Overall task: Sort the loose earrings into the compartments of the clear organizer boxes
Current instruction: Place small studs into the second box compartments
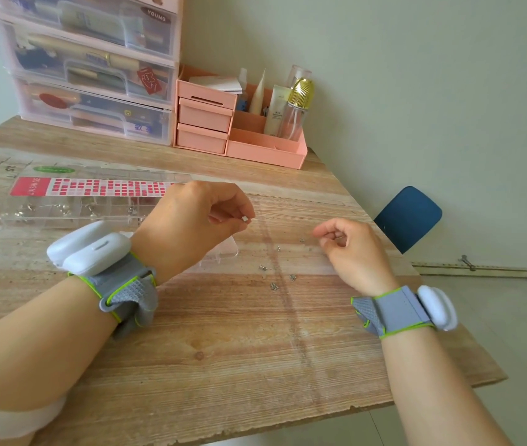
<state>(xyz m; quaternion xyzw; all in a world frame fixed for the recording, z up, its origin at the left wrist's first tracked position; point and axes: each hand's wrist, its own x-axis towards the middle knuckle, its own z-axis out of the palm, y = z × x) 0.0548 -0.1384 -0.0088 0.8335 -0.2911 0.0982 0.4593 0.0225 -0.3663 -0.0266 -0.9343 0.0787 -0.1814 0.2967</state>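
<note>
My left hand (pixel 191 220) is raised over the table and pinches a small white earring piece (pixel 244 219) between thumb and fingertips. My right hand (pixel 352 252) hovers to the right with fingers curled and thumb against forefinger; whether it pinches anything I cannot tell. Several tiny silver earrings (pixel 274 286) lie loose on the wood between the hands, and more lie near the right fingertips (pixel 302 240). A clear organizer box (pixel 72 217) with earrings in its compartments lies at the left, its lid with a red-dotted label (pixel 95 187) behind. A second clear box (pixel 223 252) shows under my left hand.
The wooden table (pixel 223 349) ends close at the front and right. A stack of pink clear drawers (pixel 95 75) and a pink desk organizer (pixel 239 130) with bottles stand at the back. A blue chair (pixel 408 217) sits beyond the right edge.
</note>
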